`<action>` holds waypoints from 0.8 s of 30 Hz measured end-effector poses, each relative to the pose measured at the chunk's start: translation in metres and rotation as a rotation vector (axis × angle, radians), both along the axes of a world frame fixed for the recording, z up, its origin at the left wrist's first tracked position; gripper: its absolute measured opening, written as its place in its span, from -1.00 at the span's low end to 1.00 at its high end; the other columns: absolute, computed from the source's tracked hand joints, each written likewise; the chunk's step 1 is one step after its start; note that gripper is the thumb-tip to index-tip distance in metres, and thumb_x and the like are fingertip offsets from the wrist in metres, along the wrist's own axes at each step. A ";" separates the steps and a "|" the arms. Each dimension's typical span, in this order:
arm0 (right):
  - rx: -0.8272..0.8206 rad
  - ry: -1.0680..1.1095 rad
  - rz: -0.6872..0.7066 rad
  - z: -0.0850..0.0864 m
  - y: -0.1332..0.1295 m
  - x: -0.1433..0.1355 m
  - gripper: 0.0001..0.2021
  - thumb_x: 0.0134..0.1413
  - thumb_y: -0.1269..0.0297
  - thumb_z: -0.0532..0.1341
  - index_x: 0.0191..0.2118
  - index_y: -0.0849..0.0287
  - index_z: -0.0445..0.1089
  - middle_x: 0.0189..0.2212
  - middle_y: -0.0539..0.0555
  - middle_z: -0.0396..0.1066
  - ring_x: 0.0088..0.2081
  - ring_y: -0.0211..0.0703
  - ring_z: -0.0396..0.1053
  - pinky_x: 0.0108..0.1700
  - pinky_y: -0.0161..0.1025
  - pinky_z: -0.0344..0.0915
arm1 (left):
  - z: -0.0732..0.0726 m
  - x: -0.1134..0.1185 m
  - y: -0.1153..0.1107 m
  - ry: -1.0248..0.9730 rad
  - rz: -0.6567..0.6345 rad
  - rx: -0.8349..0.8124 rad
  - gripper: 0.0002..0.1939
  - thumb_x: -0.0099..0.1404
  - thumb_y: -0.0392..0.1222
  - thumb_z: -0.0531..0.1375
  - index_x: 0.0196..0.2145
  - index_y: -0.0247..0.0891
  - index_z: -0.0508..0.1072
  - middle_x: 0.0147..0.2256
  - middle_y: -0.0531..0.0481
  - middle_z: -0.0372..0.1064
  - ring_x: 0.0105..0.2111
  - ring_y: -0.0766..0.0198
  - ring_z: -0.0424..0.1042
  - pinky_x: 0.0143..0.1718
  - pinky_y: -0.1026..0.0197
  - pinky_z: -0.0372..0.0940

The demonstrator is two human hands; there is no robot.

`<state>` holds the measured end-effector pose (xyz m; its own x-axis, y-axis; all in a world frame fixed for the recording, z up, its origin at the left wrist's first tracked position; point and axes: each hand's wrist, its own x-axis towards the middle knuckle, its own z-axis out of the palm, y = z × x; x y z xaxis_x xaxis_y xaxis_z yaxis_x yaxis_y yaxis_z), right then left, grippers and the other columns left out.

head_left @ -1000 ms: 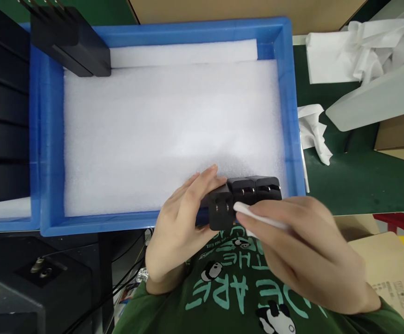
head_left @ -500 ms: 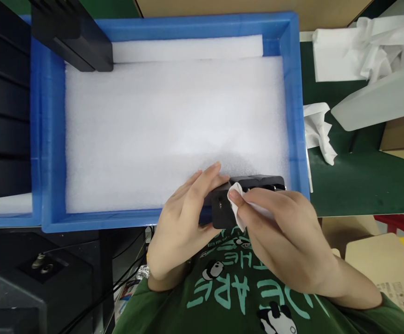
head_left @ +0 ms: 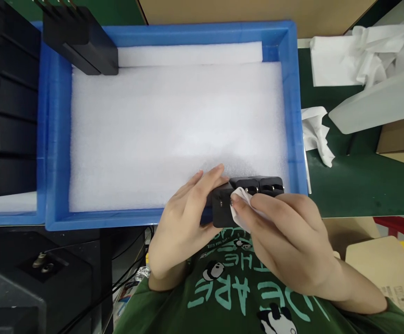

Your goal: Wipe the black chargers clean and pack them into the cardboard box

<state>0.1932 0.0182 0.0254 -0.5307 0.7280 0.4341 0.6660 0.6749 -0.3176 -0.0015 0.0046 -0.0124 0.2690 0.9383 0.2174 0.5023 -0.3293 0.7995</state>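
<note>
My left hand (head_left: 184,213) grips a black plastic block (head_left: 223,209) near the front edge of the blue tray, thumb on the near side and fingers along the far side. In my right hand (head_left: 289,236) is a folded white cloth (head_left: 240,204), pinched between thumb and fingers and pressed against the end of that block. Just beyond it, more black blocks with metal prongs (head_left: 271,185) sit in the tray's near right corner. My right fingers partly cover them, and the far end of the held block is hidden by my left hand.
White foam sheet (head_left: 174,134) lines the blue tray (head_left: 202,30). Black pronged blocks (head_left: 83,41) stand at its far left corner; more (head_left: 14,134) fill the tray on the left. White cloths (head_left: 334,60), a crumpled one (head_left: 316,132) and a pale translucent container (head_left: 379,99) lie right.
The cloth in my right hand has shifted slightly across the block's end, uncovering more of the pronged blocks behind. My left hand keeps its hold. The whole view has moved a little.
</note>
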 end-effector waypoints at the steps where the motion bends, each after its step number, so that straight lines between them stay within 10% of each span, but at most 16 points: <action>1: 0.007 -0.009 -0.007 -0.001 0.000 -0.001 -0.80 0.24 0.57 0.24 -0.11 0.19 0.51 -0.35 0.04 0.51 -0.41 -0.20 0.29 -0.36 -0.16 0.27 | 0.000 0.000 0.000 0.000 -0.003 0.014 -0.18 0.34 -0.30 0.30 0.42 -0.09 0.02 0.13 -0.06 0.50 0.10 0.15 0.53 0.34 -0.01 0.29; 11: -0.002 -0.127 0.035 0.000 -0.001 0.006 -0.68 0.26 0.52 0.18 0.10 0.32 0.45 -0.23 0.14 0.50 -0.27 -0.07 0.21 -0.26 -0.08 0.21 | -0.004 -0.004 -0.003 -0.006 -0.038 0.073 -0.15 0.37 -0.26 0.30 0.44 -0.06 -0.04 0.17 -0.12 0.46 0.15 0.10 0.50 0.32 -0.10 0.31; 24: -0.287 0.003 0.193 0.020 -0.008 0.026 -0.71 0.20 0.64 0.10 -0.09 0.20 0.45 -0.23 0.08 0.44 -0.29 -0.18 0.28 -0.24 -0.14 0.26 | -0.005 -0.002 -0.001 -0.066 -0.022 0.052 -0.12 0.35 -0.24 0.33 0.44 -0.17 -0.08 0.11 -0.16 0.50 0.17 0.09 0.47 0.36 -0.08 0.26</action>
